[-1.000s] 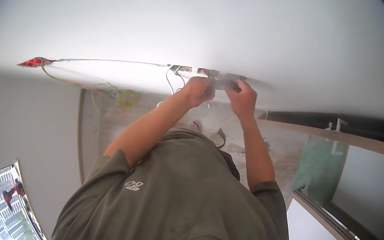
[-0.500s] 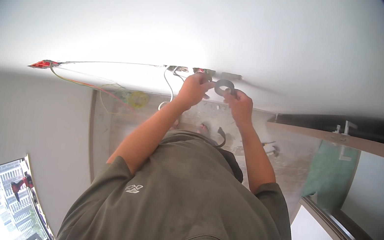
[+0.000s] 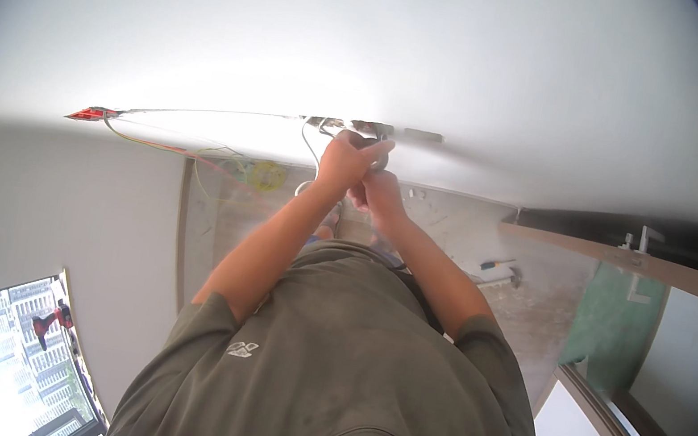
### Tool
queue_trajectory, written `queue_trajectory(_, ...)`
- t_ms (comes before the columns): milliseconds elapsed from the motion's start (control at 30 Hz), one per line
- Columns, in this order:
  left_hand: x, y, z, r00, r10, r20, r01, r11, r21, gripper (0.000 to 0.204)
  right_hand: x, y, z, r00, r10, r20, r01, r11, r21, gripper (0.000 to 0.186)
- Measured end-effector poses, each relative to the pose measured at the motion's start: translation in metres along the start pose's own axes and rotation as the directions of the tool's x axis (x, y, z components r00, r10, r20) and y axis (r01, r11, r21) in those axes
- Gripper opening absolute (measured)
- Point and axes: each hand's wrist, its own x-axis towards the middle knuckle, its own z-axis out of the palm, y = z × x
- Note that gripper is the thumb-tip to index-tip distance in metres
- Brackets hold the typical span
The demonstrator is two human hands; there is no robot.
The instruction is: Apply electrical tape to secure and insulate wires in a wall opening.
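Where the left hand (image 3: 344,166) and right hand (image 3: 383,196) meet at the dark roll (image 3: 381,162), I cannot tell how closed either is.

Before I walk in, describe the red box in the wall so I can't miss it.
Start at the big white wall across the top of the view. Follow its thin groove leftward, away from the left hand, to the far end, where the red box sits. Unlike the openings near that hand, it stands alone, with thin coloured wires trailing from it.
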Motion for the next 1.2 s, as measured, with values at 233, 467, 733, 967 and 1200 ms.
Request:
queue_trajectory(233,-0.021,0.019,-0.008,0.995,-0.097,-0.018,0.098,0.99,0.103,0.071,0.017,-0.003,0.002,0.972,-0.005,0.233,0.064,0.966,-0.249,0.027)
queue_trajectory(467,-0.018,-0.012,0.011,0.922,0.331,-0.2,-0.311,0.942,0.128,0.068,-0.014,-0.071,-0.039,0.976,-0.149,0.16,0.218,0.6,-0.77,0.025)
queue_trajectory(733,0.0,-0.043,0.016,0.695,0.709,-0.117,-0.651,0.69,0.316,0.06,-0.016,-0.074,-0.012,0.676,-0.659,0.33,0.489,0.065,-0.87,0.036)
queue_trajectory(967,-0.003,-0.038,0.006,0.811,0.576,-0.108,-0.531,0.8,0.281,0.048,-0.023,-0.065,-0.037,0.725,-0.672,0.149,0.358,0.184,-0.916,0.03)
queue_trajectory(1200,-0.001,-0.036,0.004,0.86,0.495,-0.121,-0.474,0.864,0.169,0.033,-0.02,-0.032,-0.049,0.821,-0.571,-0.022,0.225,0.358,-0.906,0.027)
